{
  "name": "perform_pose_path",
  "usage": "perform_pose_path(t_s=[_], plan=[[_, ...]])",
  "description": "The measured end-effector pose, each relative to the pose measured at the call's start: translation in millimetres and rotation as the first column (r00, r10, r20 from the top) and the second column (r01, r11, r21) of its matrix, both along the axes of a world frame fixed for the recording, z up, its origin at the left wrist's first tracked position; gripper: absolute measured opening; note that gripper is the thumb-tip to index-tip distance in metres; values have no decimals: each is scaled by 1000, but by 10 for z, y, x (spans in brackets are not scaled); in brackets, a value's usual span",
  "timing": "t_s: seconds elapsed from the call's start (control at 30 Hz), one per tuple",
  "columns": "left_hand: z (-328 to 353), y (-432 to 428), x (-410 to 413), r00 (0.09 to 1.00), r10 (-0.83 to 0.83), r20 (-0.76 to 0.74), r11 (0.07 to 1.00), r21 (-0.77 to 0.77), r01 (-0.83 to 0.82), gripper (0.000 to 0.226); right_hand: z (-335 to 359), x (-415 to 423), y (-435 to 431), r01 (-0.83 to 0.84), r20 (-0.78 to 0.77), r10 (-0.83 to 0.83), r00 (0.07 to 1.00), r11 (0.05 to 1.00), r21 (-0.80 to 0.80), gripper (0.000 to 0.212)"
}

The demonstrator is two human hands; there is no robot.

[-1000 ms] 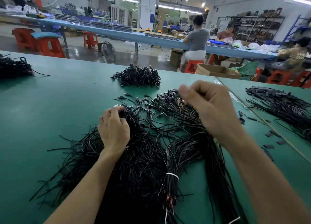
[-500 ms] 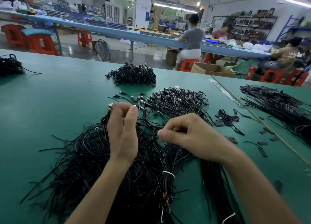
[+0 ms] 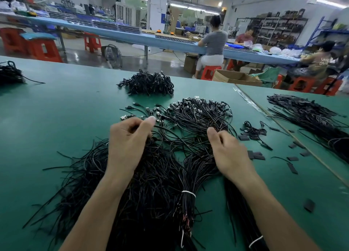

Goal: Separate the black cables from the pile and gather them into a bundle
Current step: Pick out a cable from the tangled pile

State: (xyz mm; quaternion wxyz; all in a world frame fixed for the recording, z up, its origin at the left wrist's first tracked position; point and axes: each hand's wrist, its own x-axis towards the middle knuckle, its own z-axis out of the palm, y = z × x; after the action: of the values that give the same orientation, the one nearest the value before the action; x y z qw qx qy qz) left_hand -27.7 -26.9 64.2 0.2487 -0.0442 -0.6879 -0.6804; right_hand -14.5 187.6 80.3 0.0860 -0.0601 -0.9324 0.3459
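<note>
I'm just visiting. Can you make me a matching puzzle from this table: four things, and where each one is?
1. left hand
2. white tie
3. compact cable heap
4. flat black pieces

a. scattered on the green mat
b. wrapped round a bundle
c. lying apart at the table's far middle
d. pinching cables over the loose pile

Pairs: 1-d, 2-b, 3-c, 4-a.
</note>
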Motion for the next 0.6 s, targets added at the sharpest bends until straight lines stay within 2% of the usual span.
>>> perform_pose_path(t_s=[0.03, 0.1, 0.17, 0.23, 0.3, 0.33, 0.4, 0.43, 0.47, 0.53, 0.6], plan=[[8, -20, -10, 999, 26, -25, 997, 70, -25, 33, -63, 0, 14, 5, 136, 6, 991, 996, -84, 58], [2, -34, -30, 998, 57, -32, 987, 151, -52, 36, -180, 33, -41, 14, 415, 124, 901, 949, -315, 60], [-25, -43, -50, 995, 97, -5, 986, 136, -95, 37, -276, 78, -150, 18, 505, 218, 835, 906, -422, 58], [-49, -71, -74, 988, 150, 28, 988, 36, -151, 34, -327, 69, -206, -2, 435, 155, 887, 943, -333, 40], [-67, -96, -77, 975, 212, 64, 954, -231, -192, 26, -319, 51, -185, -35, 239, 71, 969, 988, -153, 16], [-75, -96, -65, 964, 246, 100, 891, -414, -184, 27, -280, 51, -182, -40, 140, 51, 989, 996, -82, 22], [-116, -92, -49, 944, 278, 175, 717, -692, -83, 50, -164, 81, -221, -95, -19, 96, 995, 995, 24, 40], [-129, -81, -37, 948, 254, 194, 667, -745, -26, 63, -96, 109, -262, -147, -92, 153, 984, 987, 69, 46], [-133, -63, -25, 961, 199, 192, 659, -752, 15, 73, -21, 147, -316, -221, -150, 236, 960, 969, 107, 50], [-142, -20, -13, 987, -5, 163, 727, -677, 116, 84, 142, 253, -456, -412, -210, 444, 871, 893, 180, 53], [-172, 21, -25, 971, -219, 90, 781, -580, 230, 86, 271, 357, -621, -584, -218, 625, 750, 780, 227, 53]])
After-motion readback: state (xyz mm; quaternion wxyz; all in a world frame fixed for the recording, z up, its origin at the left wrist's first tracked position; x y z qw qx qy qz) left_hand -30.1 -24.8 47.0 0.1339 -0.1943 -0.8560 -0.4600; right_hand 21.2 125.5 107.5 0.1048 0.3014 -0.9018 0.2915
